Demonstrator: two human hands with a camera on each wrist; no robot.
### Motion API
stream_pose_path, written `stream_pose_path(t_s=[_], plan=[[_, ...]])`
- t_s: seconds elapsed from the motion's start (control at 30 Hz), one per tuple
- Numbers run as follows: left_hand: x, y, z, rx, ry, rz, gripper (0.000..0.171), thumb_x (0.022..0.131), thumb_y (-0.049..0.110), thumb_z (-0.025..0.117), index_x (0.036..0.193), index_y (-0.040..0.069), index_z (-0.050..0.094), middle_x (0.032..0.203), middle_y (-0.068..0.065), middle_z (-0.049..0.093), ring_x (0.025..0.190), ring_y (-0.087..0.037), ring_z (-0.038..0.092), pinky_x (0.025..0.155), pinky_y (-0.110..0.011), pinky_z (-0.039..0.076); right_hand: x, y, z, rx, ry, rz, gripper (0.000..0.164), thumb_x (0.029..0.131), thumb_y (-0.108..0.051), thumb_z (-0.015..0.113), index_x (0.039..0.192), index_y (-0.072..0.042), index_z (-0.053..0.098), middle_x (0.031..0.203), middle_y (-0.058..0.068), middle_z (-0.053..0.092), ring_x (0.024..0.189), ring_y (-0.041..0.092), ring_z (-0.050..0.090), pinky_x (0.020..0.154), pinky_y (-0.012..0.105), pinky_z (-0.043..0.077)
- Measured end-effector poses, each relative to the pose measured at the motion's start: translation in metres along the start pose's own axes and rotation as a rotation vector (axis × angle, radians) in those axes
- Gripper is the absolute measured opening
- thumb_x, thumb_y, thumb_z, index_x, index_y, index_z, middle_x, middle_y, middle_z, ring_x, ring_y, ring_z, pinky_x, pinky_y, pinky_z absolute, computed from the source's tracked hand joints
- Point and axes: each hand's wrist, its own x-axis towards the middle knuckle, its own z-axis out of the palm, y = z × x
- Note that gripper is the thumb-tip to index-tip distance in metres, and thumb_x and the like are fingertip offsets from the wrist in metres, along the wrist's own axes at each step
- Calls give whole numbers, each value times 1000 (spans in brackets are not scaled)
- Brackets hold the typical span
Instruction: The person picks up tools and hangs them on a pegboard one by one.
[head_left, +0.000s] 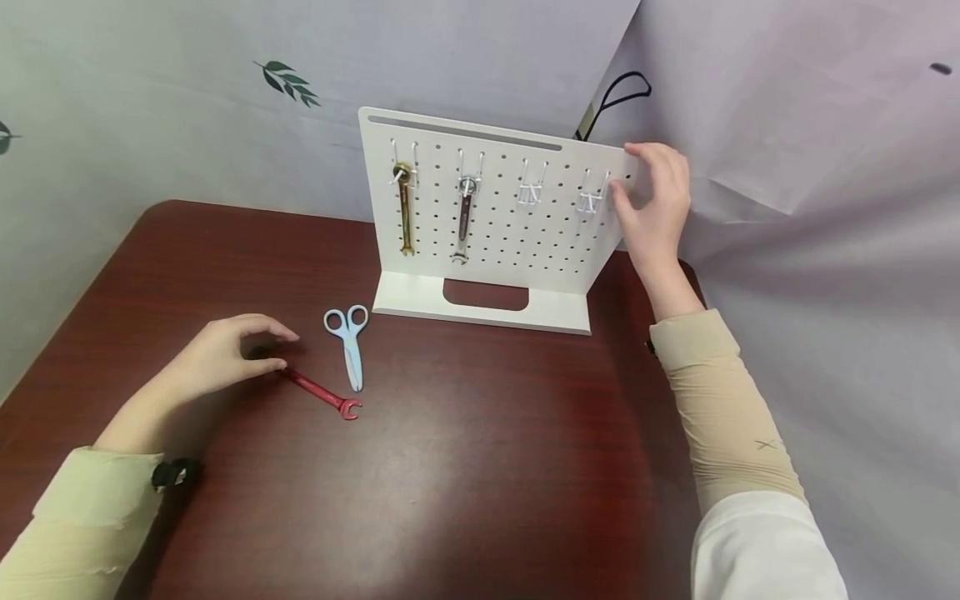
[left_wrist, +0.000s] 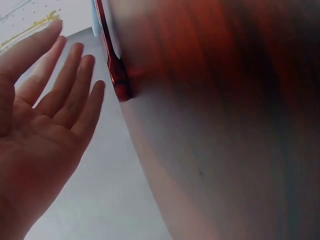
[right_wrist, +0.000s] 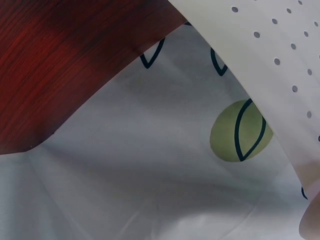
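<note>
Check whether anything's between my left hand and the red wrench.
Nothing visible stands between the left hand and the red wrench. The scissors lie beyond, their tips near the wrench's open end.

The head view is soft and fairly evenly lit, with a pale sheen on the table (head_left: 465, 500) and dark shadow beneath the left hand (head_left: 232, 354); the light probably falls from above, though its source is out of frame. The left wrist view is hazy, the table smeared by blur and the hand dim. The right wrist view is duller, shadow crossing the cloth (right_wrist: 150, 145) above a brighter patch.
</note>
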Motion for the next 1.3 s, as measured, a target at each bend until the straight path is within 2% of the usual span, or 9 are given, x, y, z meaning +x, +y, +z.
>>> stream_pose_path(t_s=[0.1, 0.27, 0.5, 0.73, 0.9, 1.03, 1.13, 1.3], plan=[[-2, -8, -1, 29, -30, -4, 41, 76, 7, 95, 113, 18, 81, 109, 0, 79, 98, 8, 55, 85, -9, 43, 0, -1, 1, 3, 0, 0, 35, 92, -1, 79, 126, 1, 72, 128, 19, 71, 129, 33, 58, 118, 35, 40], [-4, -18, -1, 48, -62, 38, 43, 75, 5, 96, 112, 20, 81, 108, 4, 78, 95, -3, 60, 82, -10, 45, 0, -1, 1, 0, 5, 2, 35, 91, 0, 78, 125, 1, 72, 128, 20, 71, 129, 33, 58, 119, 34, 39], [-2, -27, -1, 46, -81, 110, 49, 70, -1, 96, 110, 23, 81, 110, 6, 75, 99, 7, 55, 86, -6, 42, 1, 0, 0, -12, 10, -2, 35, 92, -2, 79, 126, 1, 72, 128, 20, 71, 129, 34, 58, 119, 35, 40], [0, -31, 0, 82, -81, 139, 47, 68, -2, 97, 103, 24, 81, 105, 11, 73, 95, 1, 59, 83, -9, 46, 0, 1, 1, -8, 6, 0, 35, 92, -2, 79, 126, 0, 72, 129, 19, 71, 130, 33, 58, 119, 35, 40], [8, -34, 3, 93, -58, 219, 43, 67, -2, 97, 95, 26, 80, 99, 13, 73, 91, -3, 63, 82, -7, 44, 1, 2, 0, -11, 18, -9, 36, 91, -1, 79, 126, -1, 72, 128, 18, 71, 129, 33, 58, 118, 36, 40], [13, -36, 4, 115, -51, 266, 42, 66, -1, 98, 88, 30, 79, 94, 17, 70, 88, -5, 63, 79, -10, 47, 2, 3, -2, -14, 30, -15, 36, 90, 0, 78, 125, -1, 72, 127, 18, 71, 128, 34, 59, 118, 36, 40], [11, -37, 4, 123, -54, 283, 43, 65, 0, 98, 85, 32, 79, 93, 19, 68, 86, -4, 61, 76, -14, 50, 2, 3, -1, -15, 31, -20, 36, 89, 1, 77, 125, 0, 72, 127, 19, 71, 127, 35, 59, 118, 37, 40], [5, -39, 5, 81, -56, 310, 48, 63, -4, 97, 84, 34, 75, 91, 20, 66, 85, 0, 57, 76, -10, 46, 0, 3, 2, -23, 12, -22, 36, 90, 2, 75, 126, 2, 71, 128, 20, 71, 128, 36, 58, 118, 37, 40]])
